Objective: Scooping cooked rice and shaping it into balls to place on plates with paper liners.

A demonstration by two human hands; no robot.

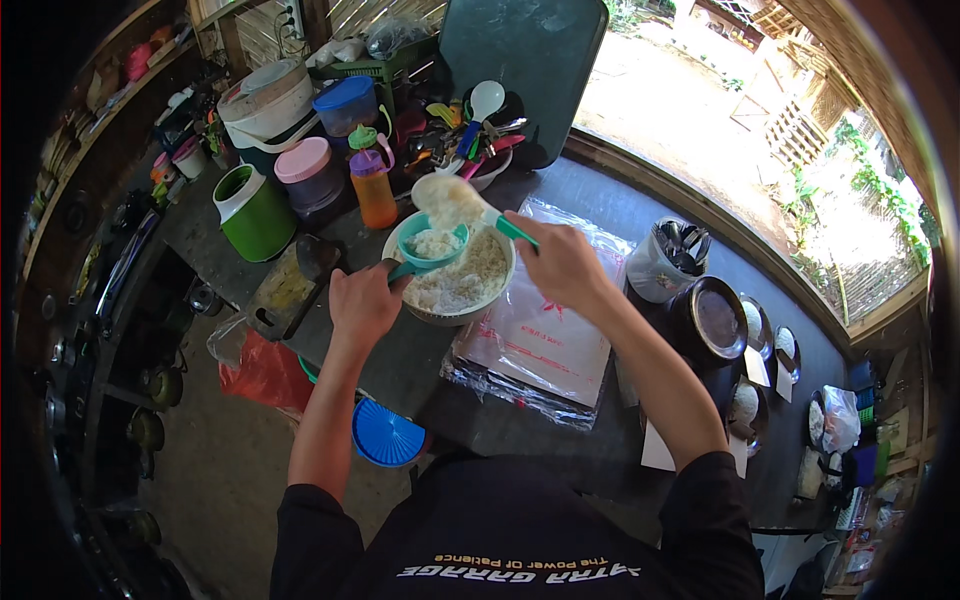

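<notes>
1. Two bare forearms reach from a dark shirt (470, 500) over the dark table (420, 385); we view them from above.
2. Left hand (366, 302): we see its fingers curled together around the handle of a teal scoop (431, 265); we cannot tell where every fingertip lies; the scoop holds white rice and sits over the bowl.
3. Right hand (558, 262): we find its fingers closed about the green handle of a paddle (512, 231); some are hidden from us; the rice-coated blade is raised above the scoop, toward the far side of the bowl.
4. White bowl (509, 262): it stands on the table in front of us, between the hands; loose rice (466, 284) covers its inside.
5. Flat stack of plastic-wrapped sheets (545, 345): it lies just beside the bowl, partly below the right forearm.
6. To our right, a clear tub of cutlery (656, 272) stands near a dark round vessel (714, 321); plates with mounded rice (752, 318) lie beyond.
7. Behind the bowl we note an orange bottle (374, 203), a green jug (256, 220) and a pink-lidded container (306, 172); a dark tray (520, 75) leans upright farther back.
</notes>
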